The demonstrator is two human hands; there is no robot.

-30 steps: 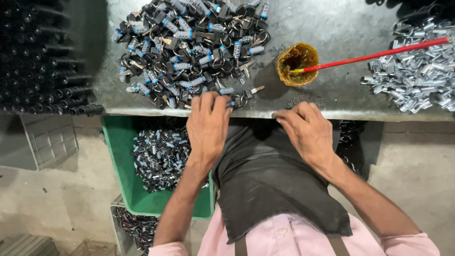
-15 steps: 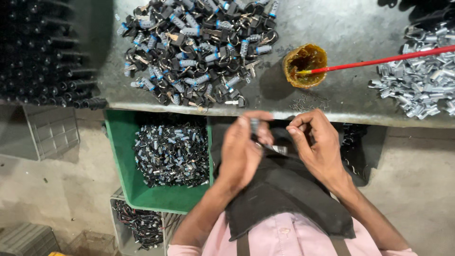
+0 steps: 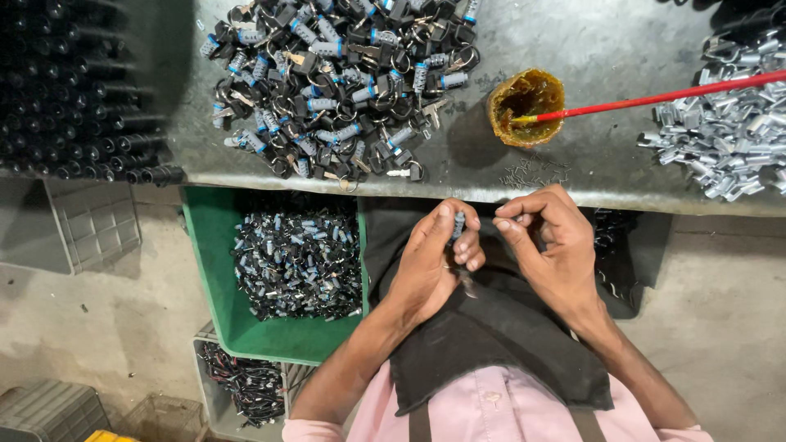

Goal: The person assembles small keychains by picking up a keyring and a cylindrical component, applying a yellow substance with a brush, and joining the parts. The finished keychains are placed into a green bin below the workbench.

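Note:
My left hand (image 3: 430, 262) holds a small silver lock cylinder (image 3: 458, 227) upright between thumb and fingers, just below the table's front edge and over a dark apron on my lap. My right hand (image 3: 550, 241) is right beside it, fingers pinched together on something too small to make out. A large pile of lock cylinders with keys (image 3: 340, 78) lies on the grey table (image 3: 606, 164) above my left hand.
A yellow cup of grease (image 3: 526, 105) with a red stick (image 3: 655, 98) stands on the table. Silver metal parts (image 3: 729, 135) are heaped at right. Black tubes (image 3: 74, 98) lie stacked at left. A green bin (image 3: 209, 270) of assembled locks sits below the table.
Both hands left the table edge and came together over my lap; the left hand picked up a lock cylinder and now holds it upright next to the right hand.

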